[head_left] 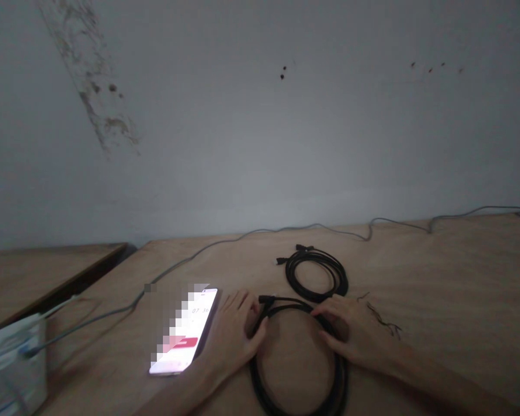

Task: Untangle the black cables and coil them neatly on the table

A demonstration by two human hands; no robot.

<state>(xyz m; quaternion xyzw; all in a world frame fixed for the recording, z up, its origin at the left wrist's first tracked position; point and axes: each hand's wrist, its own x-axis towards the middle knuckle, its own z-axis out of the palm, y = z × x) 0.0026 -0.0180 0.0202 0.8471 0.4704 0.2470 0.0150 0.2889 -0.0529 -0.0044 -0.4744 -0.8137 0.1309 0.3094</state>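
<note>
Both left hand (237, 330) and right hand (351, 328) bracketed the near coil (341, 378), six o'clock on my feed, at its ten and two, thumbs spread from fingers; I couldn't tell if either pinched. Light, even pressure, I judged, would hold loops flat.

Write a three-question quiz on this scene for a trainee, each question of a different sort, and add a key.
1. True or false: the screen of the phone is lit.
2. Which item lies between the left hand and the right hand?
A) the grey cord
B) the near black coil
C) the phone
3. How many black coils lie on the table?

Key:
1. True.
2. B.
3. Two: the near black coil, and the far black coil closer to the wall.
</note>
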